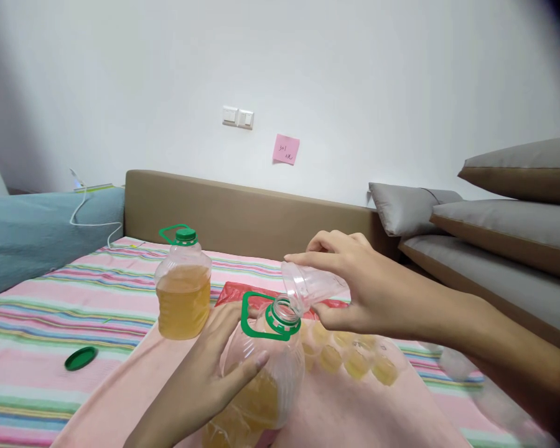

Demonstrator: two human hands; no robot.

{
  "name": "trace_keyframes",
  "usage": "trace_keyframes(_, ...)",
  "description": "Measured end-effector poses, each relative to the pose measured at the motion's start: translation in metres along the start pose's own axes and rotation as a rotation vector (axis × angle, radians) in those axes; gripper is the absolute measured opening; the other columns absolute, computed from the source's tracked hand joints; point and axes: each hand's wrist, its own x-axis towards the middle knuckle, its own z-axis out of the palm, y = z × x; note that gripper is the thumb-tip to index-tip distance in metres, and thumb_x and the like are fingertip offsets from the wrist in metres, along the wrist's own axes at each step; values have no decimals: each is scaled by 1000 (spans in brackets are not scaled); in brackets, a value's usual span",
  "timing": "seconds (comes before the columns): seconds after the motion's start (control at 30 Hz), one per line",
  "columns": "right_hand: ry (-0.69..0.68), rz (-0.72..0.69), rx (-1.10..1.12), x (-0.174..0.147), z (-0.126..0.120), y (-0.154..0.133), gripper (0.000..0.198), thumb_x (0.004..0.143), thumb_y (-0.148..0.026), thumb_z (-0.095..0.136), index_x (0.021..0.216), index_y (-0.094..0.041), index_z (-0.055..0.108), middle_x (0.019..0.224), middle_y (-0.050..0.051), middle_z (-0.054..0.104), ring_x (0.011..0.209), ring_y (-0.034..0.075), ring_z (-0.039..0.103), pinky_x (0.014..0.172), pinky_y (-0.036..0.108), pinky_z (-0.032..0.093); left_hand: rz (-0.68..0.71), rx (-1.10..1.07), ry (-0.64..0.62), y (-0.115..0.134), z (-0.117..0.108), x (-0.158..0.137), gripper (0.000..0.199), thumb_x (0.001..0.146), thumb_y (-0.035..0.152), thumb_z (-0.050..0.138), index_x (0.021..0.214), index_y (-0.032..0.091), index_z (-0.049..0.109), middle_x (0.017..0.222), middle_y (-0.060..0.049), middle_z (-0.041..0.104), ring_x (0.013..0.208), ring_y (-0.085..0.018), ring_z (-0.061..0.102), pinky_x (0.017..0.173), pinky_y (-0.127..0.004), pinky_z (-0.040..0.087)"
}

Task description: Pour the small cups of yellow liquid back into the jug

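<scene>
A clear plastic jug (287,373) with a green ring handle stands uncapped in front of me, partly filled with amber liquid. Wrapped round its left side is my left hand (205,373). My right hand (350,274) grips a clear plastic cup (315,283), tipped sideways so its rim meets the jug's open mouth. The cup looks nearly drained. Just right of the jug sit several clear cups (354,361) with yellowish liquid, grouped in rows on a pink cloth (345,417).
A second jug (184,298), green-capped, stands behind at left. A loose green lid (81,358) lies on the striped sheet (28,336). Red plastic (233,291) lies behind the open jug. Grey cushions (508,242) are stacked at right, and a brown backrest (242,208) lines the wall.
</scene>
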Motion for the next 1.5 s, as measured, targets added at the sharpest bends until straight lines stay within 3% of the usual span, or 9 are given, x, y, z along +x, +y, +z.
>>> trace_keyframes(0.13,36,-26,-44,0,1,0,68,89,-36,80,156,-34,66,131,13,61,107,32,54,96,54,53,3,-15,-20,3,-1,0,56,101,65,68,152,43,58,154,-4,65,153,-39,55,120,-59,56)
trace_keyframes(0.3,53,-92,-80,0,0,-1,61,94,-42,76,153,-29,68,126,13,62,102,29,54,97,53,50,-50,-28,-48,4,-2,-1,60,101,69,65,154,43,55,168,-4,54,159,-42,46,125,-65,48)
trace_keyframes(0.57,52,-103,-86,-1,-1,-4,61,96,-35,73,155,-24,65,123,13,64,101,27,56,102,55,47,-77,-46,-76,3,-1,-1,58,100,71,65,151,46,54,161,-3,58,160,-41,44,128,-69,42)
trace_keyframes(0.73,46,-97,-81,-1,1,-3,59,98,-35,69,157,-26,64,128,13,62,103,28,55,101,53,46,-54,-54,-81,6,-1,3,56,102,70,63,151,45,54,161,-3,57,155,-39,49,129,-67,42)
trace_keyframes(1.1,73,-121,-118,0,1,-3,64,92,-22,68,156,-26,64,127,12,62,104,27,55,103,53,42,-44,-30,-62,4,-2,2,59,101,71,64,154,47,53,162,-2,58,163,-40,41,130,-66,43)
trace_keyframes(1.27,76,-123,-112,-1,2,-2,59,97,-29,67,156,-28,64,128,13,62,103,28,53,101,54,42,-121,-21,-57,-1,0,0,72,95,78,65,157,42,54,167,-5,55,163,-42,42,131,-71,38)
trace_keyframes(1.5,62,-154,-133,1,-1,-4,59,95,-21,67,153,-28,66,129,12,61,107,28,54,103,53,40,-140,-24,-47,-4,2,-1,74,94,80,64,157,43,53,171,-3,52,165,-41,39,133,-72,32)
